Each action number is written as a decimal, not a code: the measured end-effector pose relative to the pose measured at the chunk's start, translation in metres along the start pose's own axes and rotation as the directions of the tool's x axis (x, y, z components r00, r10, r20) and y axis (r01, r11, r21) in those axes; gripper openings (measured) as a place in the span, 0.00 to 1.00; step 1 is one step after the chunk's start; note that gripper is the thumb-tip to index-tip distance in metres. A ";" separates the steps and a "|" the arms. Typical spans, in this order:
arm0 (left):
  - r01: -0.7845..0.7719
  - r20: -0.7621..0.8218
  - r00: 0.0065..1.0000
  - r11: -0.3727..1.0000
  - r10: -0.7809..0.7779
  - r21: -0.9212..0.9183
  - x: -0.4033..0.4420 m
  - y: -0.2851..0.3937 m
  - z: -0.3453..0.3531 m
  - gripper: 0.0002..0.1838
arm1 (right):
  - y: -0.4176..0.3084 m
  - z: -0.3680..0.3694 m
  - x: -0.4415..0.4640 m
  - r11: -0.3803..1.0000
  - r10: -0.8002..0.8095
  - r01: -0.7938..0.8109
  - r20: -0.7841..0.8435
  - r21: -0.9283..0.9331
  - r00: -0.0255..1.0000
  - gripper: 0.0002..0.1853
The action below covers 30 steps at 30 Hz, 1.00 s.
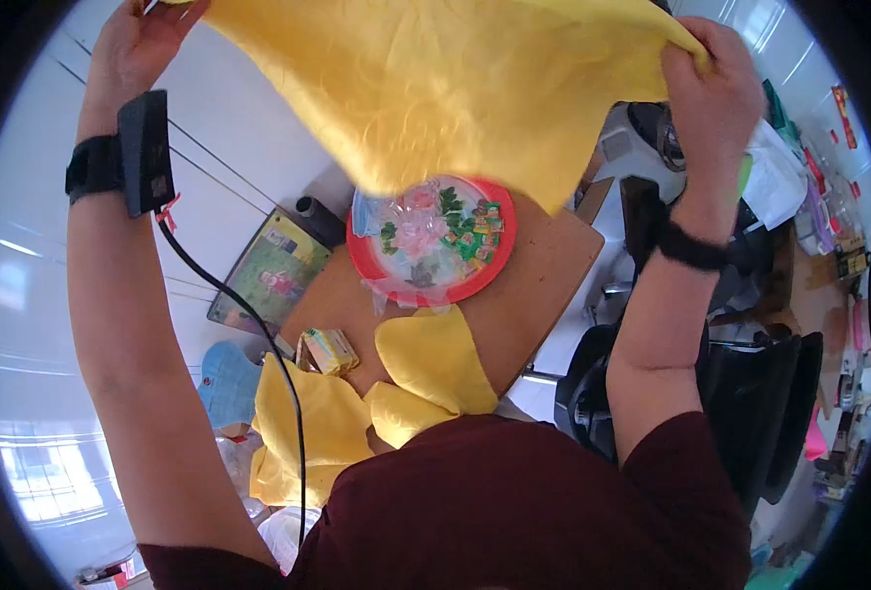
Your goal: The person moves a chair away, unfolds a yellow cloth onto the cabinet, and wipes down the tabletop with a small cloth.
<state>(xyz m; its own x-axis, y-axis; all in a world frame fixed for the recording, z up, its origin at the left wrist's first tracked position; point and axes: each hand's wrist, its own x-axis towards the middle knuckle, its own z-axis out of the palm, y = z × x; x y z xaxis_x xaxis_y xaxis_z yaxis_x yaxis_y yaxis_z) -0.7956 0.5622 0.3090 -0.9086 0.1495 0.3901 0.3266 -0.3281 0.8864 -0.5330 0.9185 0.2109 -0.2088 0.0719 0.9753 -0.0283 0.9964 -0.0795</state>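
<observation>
A yellow cloth point(455, 88) hangs spread out between my raised hands at the top of the view. My right hand point(719, 93) is closed on its right edge. At the top left my left hand point(155, 44) pinches the cloth's other corner, partly cut off by the frame. Beneath the cloth, a red-rimmed round tray point(502, 258) with small packets and green leaves stands on the brown table point(553, 265). More yellow cloth point(435, 364) lies at the table's near edge, and another yellow piece point(308, 423) drapes to its left, close to my body.
A small box point(329, 351) and a picture board point(270, 270) are left of the tray, with a dark cylinder point(318, 220) behind. A blue item point(227, 383) lies lower left. Black chairs point(760, 413) stand on the right, beside cluttered shelves.
</observation>
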 end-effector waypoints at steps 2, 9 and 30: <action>0.013 -0.094 0.996 1.000 -0.010 0.025 -0.020 -0.012 0.002 0.17 | -0.025 -0.019 -0.007 0.999 0.035 -0.032 0.099 -0.034 0.994 0.07; 0.324 -0.236 0.922 0.945 -0.307 0.038 -0.035 -0.118 -0.086 0.11 | -0.052 0.017 -0.096 0.892 0.033 -0.291 0.593 0.345 0.805 0.12; -0.276 0.086 0.930 -0.522 -0.358 0.807 -0.144 -0.279 -0.135 0.04 | -0.142 0.087 -0.307 0.776 -0.289 -0.563 0.954 0.284 0.084 0.10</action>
<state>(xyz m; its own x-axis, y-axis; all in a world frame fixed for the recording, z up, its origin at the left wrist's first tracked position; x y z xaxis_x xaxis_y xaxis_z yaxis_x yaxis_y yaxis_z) -0.7909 0.5067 -0.0284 -0.9392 0.3368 0.0668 0.2904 0.8830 -0.3688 -0.5496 0.7512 -0.0956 -0.9418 -0.3236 -0.0913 -0.1824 0.7197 -0.6699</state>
